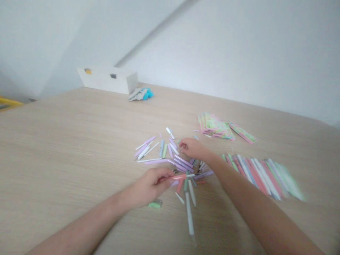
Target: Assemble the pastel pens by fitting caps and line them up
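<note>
A loose heap of pastel pens and pen caps (170, 159) lies in lilac, pink, green and white on the light wooden table (66, 141). My left hand (151, 184) grips a pink-and-white pen (178, 176) at the near edge of the heap. My right hand (193, 148) rests curled over the far side of the heap, its fingertips on or just above the pens. Whether it holds one is hidden. A few white pens (189, 214) lie apart, nearer me, and a green pen piece (155, 204) lies just below my left hand.
To the right lies a blurred, fanned row of pink, white, blue and green pens (262, 177). Beyond it are stacked green-and-pink printed cards (215, 126). A white block (107, 79) and a grey-and-blue cloth (140, 94) stand at the far edge, before a white wall (239, 53).
</note>
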Action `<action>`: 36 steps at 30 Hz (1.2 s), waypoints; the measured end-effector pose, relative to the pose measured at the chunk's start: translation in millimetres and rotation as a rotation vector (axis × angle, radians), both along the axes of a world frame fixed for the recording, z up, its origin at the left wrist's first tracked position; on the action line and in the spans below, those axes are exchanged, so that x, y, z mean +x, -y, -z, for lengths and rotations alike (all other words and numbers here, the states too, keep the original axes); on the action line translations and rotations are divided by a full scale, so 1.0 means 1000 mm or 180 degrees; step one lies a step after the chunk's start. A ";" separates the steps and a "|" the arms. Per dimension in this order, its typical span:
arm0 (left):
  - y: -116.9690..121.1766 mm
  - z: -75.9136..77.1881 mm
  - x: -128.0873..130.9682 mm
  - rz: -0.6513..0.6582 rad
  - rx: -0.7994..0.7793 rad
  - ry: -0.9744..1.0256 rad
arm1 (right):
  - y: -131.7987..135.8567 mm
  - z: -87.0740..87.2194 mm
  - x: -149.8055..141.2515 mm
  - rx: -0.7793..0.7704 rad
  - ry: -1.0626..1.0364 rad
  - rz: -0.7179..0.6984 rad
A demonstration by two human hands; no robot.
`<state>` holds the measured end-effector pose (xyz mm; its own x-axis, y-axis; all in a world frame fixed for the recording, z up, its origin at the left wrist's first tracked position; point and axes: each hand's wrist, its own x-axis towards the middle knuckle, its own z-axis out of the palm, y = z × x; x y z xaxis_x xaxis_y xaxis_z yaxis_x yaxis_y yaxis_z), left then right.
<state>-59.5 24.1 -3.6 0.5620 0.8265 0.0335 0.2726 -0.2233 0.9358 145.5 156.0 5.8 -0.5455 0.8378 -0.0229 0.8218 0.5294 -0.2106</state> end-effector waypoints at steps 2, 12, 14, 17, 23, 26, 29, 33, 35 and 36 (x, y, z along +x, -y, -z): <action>0.000 0.000 0.000 0.0010 0.0021 0.0018 | 0.001 0.001 -0.002 -0.0024 -0.0049 -0.0057; -0.005 -0.001 -0.003 -0.0124 0.0094 0.0036 | 0.013 -0.006 -0.005 0.0009 -0.0527 0.0244; -0.005 -0.002 -0.004 -0.0136 0.0074 0.0079 | 0.025 -0.013 0.001 0.0039 -0.0727 0.0425; -0.006 -0.003 -0.005 -0.0144 0.0016 0.0179 | 0.055 -0.024 0.013 -0.0096 -0.1300 0.0681; -0.002 -0.010 -0.005 -0.0168 -0.0202 0.0372 | 0.121 -0.036 0.030 -0.0377 -0.3155 0.1207; -0.001 -0.014 -0.005 -0.0169 -0.0268 0.0474 | 0.138 -0.036 0.031 -0.0284 -0.3376 0.1210; 0.000 -0.015 -0.006 -0.0154 -0.0306 0.0532 | 0.145 -0.034 0.029 -0.0309 -0.3446 0.1203; 0.001 -0.013 -0.007 -0.0145 -0.0310 0.0533 | 0.146 -0.032 0.027 -0.0377 -0.3520 0.1082; 0.001 -0.013 -0.007 -0.0150 -0.0325 0.0517 | 0.146 -0.032 0.027 -0.0493 -0.3605 0.1034; 0.002 -0.013 -0.007 -0.0154 -0.0327 0.0511 | 0.146 -0.032 0.027 -0.0555 -0.3647 0.1020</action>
